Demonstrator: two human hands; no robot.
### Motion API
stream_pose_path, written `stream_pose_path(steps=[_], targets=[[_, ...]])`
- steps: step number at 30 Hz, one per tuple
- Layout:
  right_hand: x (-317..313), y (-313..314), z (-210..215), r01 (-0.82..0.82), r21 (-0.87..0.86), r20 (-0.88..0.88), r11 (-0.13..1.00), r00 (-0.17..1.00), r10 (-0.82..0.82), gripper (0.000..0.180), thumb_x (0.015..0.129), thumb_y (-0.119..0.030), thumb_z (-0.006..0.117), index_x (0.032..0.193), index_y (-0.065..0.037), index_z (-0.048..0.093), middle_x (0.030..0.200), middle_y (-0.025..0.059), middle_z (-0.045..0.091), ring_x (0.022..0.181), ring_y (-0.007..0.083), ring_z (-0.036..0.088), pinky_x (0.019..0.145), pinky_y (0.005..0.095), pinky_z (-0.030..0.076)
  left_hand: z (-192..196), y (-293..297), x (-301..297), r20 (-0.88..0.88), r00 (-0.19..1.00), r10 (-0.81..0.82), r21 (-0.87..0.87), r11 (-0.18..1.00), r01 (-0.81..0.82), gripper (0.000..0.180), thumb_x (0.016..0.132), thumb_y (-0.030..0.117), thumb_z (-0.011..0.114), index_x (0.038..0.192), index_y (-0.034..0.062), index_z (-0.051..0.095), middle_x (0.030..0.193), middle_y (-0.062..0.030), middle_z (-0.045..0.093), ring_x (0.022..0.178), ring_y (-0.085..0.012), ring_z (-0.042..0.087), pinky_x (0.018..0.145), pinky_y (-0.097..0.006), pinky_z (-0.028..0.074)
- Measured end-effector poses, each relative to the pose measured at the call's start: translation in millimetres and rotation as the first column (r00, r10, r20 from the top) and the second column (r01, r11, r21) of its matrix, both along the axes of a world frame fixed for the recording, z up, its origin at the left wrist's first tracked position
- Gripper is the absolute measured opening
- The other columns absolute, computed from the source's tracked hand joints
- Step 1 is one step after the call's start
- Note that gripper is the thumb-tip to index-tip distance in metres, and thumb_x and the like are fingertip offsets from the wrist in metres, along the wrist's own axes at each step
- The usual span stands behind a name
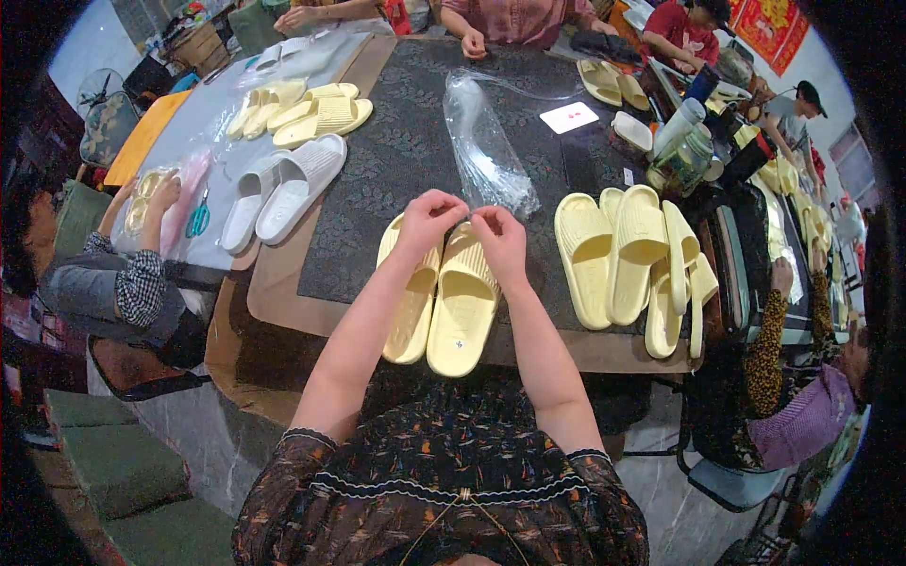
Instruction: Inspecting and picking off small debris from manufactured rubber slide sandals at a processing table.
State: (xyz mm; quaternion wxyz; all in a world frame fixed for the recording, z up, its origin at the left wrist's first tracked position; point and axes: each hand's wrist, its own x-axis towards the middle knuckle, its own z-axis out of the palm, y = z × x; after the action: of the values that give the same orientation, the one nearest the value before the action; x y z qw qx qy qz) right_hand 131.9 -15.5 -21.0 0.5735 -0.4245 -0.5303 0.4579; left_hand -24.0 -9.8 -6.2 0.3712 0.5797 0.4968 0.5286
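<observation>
The left hand (pixel 436 219) and right hand (pixel 500 240), fingers pinched together (on what, I can't tell), nearly meet over yellow slippers (pixel 464 316), clear bags (pixel 483 141) beyond.

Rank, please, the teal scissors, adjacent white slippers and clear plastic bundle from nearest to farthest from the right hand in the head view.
1. Clear plastic bundle: beyond the right hand.
2. White slippers: to its left.
3. Teal scissors: farther left.

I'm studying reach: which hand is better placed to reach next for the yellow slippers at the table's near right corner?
Probably the right hand: it is nearer those yellow slippers, while the left hand would have to reach past it.
</observation>
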Motion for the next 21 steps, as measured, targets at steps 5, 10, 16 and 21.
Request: stream_pose_path(steps=[5,10,16,21], targets=[[1.7,2.8,-4.0,0.025,-0.009,-0.019,1.000,1.000,-0.025,0.011,0.084,-0.011,0.066,0.089,-0.001,0.064,0.076,-0.0017,0.062,0.066,0.0043,0.052,0.062,0.0210,0.044,5.8,-1.8,-0.2,0.007,0.999,0.040,-0.013,0.999,-0.039,0.016,0.079,0.016,0.072,0.087,0.0027,0.070,0.083,-0.0027,0.064,0.074,-0.0089,0.059,0.066,-0.024,0.046],[-0.3,0.3,-1.0,-0.008,0.004,0.034,1.000,0.999,0.008,0.012,0.084,-0.012,0.066,0.089,-0.001,0.064,0.076,-0.0017,0.062,0.066,0.0041,0.051,0.061,0.0207,0.043,1.2,-1.9,-0.6,-0.139,0.990,-0.031,0.037,0.999,0.036,0.015,0.079,0.015,0.073,0.086,0.0030,0.071,0.081,-0.0022,0.064,0.073,-0.0085,0.059,0.067,-0.023,0.046],[1.5,1.5,-3.5,-0.009,-0.008,0.041,1.000,0.999,0.009,0.014,0.083,-0.013,0.066,0.090,-0.001,0.065,0.076,-0.0018,0.062,0.065,0.0035,0.051,0.061,0.0205,0.043,-0.7,-1.4,0.5,0.037,0.999,0.014,-0.019,1.000,-0.014,0.015,0.079,0.015,0.073,0.086,0.0023,0.070,0.081,-0.0022,0.065,0.072,-0.0076,0.058,0.065,-0.024,0.046],[1.3,0.9,-0.9,0.024,-0.029,-0.016,0.999,1.000,-0.025,0.015,0.083,-0.014,0.067,0.090,-0.001,0.066,0.074,-0.0035,0.062,0.062,0.0020,0.047,0.058,0.0196,0.040,4.6,-2.7,0.6,0.095,0.995,0.027,-0.041,0.999,-0.023,0.015,0.079,0.014,0.072,0.087,0.0014,0.069,0.080,-0.0025,0.066,0.074,-0.0077,0.059,0.065,-0.024,0.046]])
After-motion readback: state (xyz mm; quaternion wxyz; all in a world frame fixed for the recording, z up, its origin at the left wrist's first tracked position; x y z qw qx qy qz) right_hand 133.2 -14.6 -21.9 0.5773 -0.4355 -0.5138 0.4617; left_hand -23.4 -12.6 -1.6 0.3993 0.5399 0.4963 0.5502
